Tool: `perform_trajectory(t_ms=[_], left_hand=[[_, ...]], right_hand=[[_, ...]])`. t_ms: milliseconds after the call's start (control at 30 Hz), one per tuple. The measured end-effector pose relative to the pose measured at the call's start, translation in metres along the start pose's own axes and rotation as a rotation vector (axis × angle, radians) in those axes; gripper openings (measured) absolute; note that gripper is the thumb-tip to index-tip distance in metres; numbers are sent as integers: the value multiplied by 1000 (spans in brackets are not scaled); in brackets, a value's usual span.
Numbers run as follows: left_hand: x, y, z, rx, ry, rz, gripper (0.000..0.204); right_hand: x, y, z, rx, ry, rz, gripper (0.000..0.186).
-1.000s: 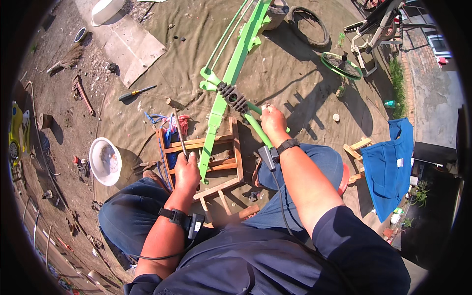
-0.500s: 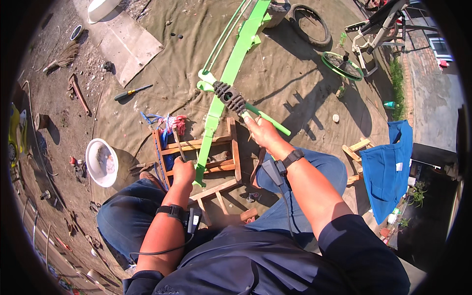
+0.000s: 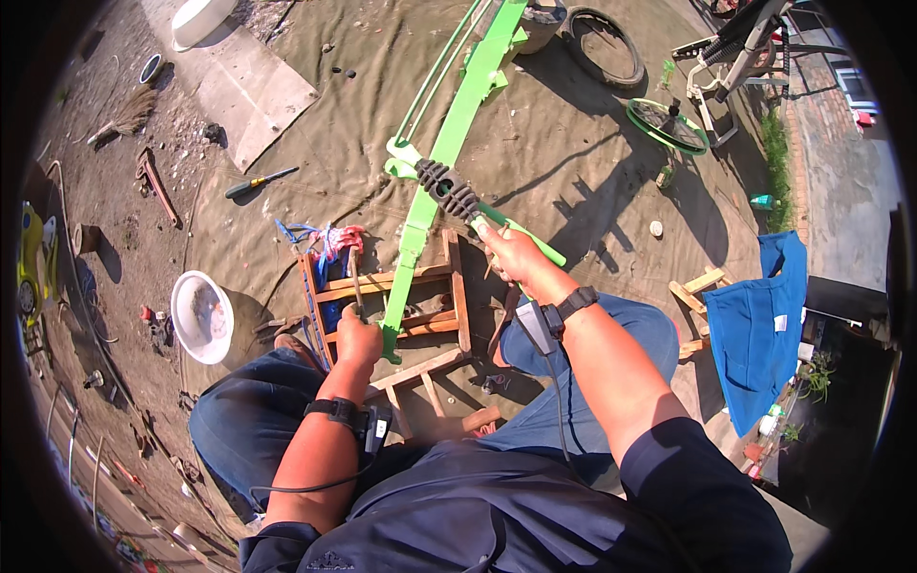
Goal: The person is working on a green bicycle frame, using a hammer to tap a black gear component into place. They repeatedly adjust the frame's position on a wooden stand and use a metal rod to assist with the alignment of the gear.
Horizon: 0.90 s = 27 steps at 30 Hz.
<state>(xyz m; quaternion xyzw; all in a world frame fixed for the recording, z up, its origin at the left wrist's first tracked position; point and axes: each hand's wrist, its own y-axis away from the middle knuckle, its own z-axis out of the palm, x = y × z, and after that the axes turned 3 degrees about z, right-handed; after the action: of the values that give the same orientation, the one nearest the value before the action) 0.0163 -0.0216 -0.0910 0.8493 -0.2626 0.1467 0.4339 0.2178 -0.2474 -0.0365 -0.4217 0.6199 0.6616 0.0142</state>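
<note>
A bright green metal frame [image 3: 446, 143] with a long flat bar and thin side tubes slopes from the top of the view down to a low wooden stool frame [image 3: 458, 301] between my knees. A black ribbed piece [image 3: 447, 189] crosses the bar. My right hand [image 3: 516, 256] is closed around the light green end of a tube beside that piece; a second green tube [image 3: 525, 235] runs just past the fingers. My left hand [image 3: 357, 342] is closed on a thin brown stick [image 3: 356, 277], left of the frame's lower end. The stick's top meets a red and white rag [image 3: 339, 239].
A white basin [image 3: 202, 317] stands at the left, near a screwdriver [image 3: 262, 182] and a pipe wrench [image 3: 158, 186]. A tyre [image 3: 602, 48] and a green-rimmed wheel [image 3: 667, 127] lie at the upper right. Blue cloth [image 3: 757, 329] hangs over a wooden stool [image 3: 695, 291] on the right.
The top of the stick in my left hand has swung slightly right, now standing more upright. My right hand keeps its grip on the green tube end.
</note>
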Motion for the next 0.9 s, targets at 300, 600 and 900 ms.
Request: perform_trajectory(t_ms=[300, 600, 900], left_hand=[[-4, 2, 3, -39, -109, 0, 56], [-8, -3, 21, -110, -17, 226, 51], [1, -3, 26, -164, -14, 89, 38]], right_hand=[[35, -28, 3, 289, 439, -192, 62], [0, 8, 2, 44, 139, -34, 29], [-23, 25, -4, -121, -10, 5, 21]])
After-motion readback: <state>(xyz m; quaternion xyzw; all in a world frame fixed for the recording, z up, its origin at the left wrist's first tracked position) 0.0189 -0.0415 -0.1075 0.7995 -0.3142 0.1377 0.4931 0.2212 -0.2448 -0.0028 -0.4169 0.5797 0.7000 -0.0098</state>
